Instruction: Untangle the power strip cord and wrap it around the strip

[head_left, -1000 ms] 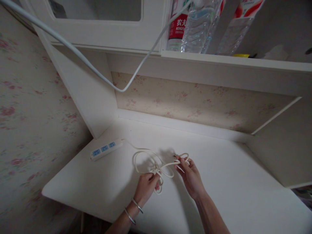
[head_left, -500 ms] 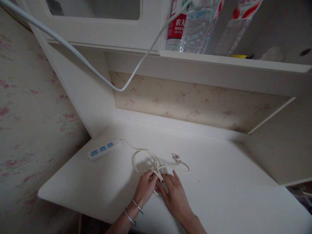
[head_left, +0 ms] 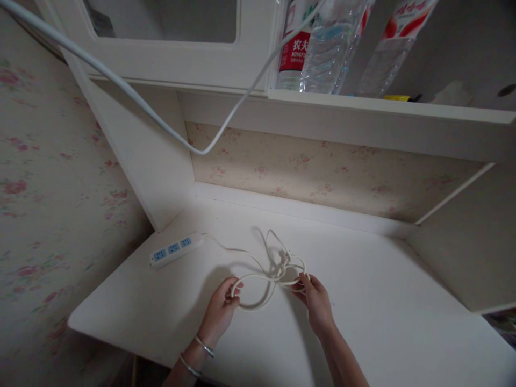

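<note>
A cream power cord [head_left: 253,276] lies looped and crossed over itself, held a little above the white desk between my hands. My left hand [head_left: 223,305] is closed on the left loop, its fingers curled round the cord. At the right, my right hand [head_left: 315,301] pinches the bunched loops of the same cord. The cord runs left to a white power strip [head_left: 173,251] with three blue socket blocks, which rests on the desk. The plug end is hard to make out among the loops near the middle.
The white desk [head_left: 382,301] has a rounded left corner. Above it is a shelf [head_left: 387,110] with clear plastic bottles [head_left: 326,54]. A thick white cable [head_left: 203,151] hangs across the front. Floral wallpaper [head_left: 36,215] covers the left wall.
My hands have moved apart, left hand leftward and right hand rightward, spreading the cord into two loops. The plug end, which lay on the desk to the right, has moved toward the loops.
</note>
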The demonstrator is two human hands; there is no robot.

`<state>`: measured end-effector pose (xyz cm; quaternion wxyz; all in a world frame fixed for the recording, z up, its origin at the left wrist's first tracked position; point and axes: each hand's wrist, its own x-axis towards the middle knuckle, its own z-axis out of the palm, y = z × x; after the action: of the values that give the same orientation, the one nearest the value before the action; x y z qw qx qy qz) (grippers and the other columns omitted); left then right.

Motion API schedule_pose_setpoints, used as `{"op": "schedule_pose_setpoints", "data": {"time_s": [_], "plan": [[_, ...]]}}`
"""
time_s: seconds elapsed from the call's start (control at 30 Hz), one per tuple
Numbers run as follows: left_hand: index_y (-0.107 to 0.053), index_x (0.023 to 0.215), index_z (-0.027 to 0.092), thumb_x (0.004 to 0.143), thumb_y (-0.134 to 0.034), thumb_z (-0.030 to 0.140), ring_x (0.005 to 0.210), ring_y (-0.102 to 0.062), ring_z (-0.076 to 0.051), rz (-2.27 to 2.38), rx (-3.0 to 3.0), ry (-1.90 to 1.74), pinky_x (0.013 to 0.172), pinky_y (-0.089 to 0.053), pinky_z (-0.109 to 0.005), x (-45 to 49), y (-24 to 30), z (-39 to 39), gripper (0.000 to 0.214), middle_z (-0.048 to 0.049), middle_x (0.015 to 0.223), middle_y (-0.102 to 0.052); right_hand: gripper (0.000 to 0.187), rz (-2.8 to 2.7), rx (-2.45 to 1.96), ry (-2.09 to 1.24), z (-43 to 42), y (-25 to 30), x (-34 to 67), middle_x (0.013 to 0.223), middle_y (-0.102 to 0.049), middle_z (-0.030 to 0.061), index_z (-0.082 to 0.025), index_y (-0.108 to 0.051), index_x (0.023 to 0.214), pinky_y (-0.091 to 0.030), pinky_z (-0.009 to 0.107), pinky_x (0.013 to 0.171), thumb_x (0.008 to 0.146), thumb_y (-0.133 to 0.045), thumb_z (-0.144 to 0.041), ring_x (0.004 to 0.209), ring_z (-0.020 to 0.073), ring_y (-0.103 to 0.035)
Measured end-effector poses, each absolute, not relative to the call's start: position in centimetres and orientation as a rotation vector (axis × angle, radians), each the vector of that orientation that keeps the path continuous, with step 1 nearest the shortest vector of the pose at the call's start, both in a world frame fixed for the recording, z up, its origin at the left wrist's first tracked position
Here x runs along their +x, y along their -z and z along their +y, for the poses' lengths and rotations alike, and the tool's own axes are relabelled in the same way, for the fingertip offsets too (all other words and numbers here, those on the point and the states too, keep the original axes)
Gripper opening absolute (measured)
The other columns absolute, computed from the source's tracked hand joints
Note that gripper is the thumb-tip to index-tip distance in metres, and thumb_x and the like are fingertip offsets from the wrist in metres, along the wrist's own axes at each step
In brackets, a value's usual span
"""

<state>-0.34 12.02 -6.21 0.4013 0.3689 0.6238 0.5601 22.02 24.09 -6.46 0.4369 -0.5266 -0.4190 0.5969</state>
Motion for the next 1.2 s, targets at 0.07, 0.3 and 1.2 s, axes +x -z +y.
{"op": "schedule_pose_setpoints", "data": {"time_s": [0.07, 0.3, 1.2], "plan": [[-0.06, 0.083, 0.017, 0.068, -0.058, 0.015, 0.079, -0.058, -0.016, 1.577, 1.022, -1.319, 0.069, -0.042, -0.023, -0.6, 6.1, 11.6, 0.015, -0.0011, 0.081, -0.061, 0.038, -1.056, -1.301, -1.486, 24.2, 6.5, 21.9, 0.07, -0.061, 0.0023, -0.017, -0.064, 0.075, -0.052, 0.029, 0.066, 0.073, -0.066, -0.055, 0.069, 0.0158, -0.057], [-0.058, 0.068, 0.017, 0.081, -0.052, 0.013, 0.08, -0.053, -0.016, 1.384, 1.656, -1.003, 0.073, -0.039, -0.025, -0.2, 4.0, 10.1, 0.016, -0.0038, 0.081, -0.06, 0.038, -1.112, -1.263, -1.5, 25.2, 6.7, 21.8, 0.067, -0.059, 0.0011, -0.018, -0.061, 0.072, -0.05, 0.027, 0.064, 0.073, -0.065, -0.056, 0.067, 0.0146, -0.055], [-0.058, 0.073, 0.015, 0.089, -0.043, 0.044, 0.053, -0.033, -0.009, 1.367, 1.375, -0.982, 0.051, -0.024, -0.022, 3.8, -1.1, 16.6, 0.036, 0.0045, 0.058, -0.038, 0.04, -1.579, -1.202, -1.271, 27.2, 5.8, 20.0, 0.057, -0.049, -0.0047, -0.02, -0.054, 0.082, -0.035, 0.023, 0.05, 0.084, -0.047, -0.059, 0.05, 0.0116, -0.046]]}}
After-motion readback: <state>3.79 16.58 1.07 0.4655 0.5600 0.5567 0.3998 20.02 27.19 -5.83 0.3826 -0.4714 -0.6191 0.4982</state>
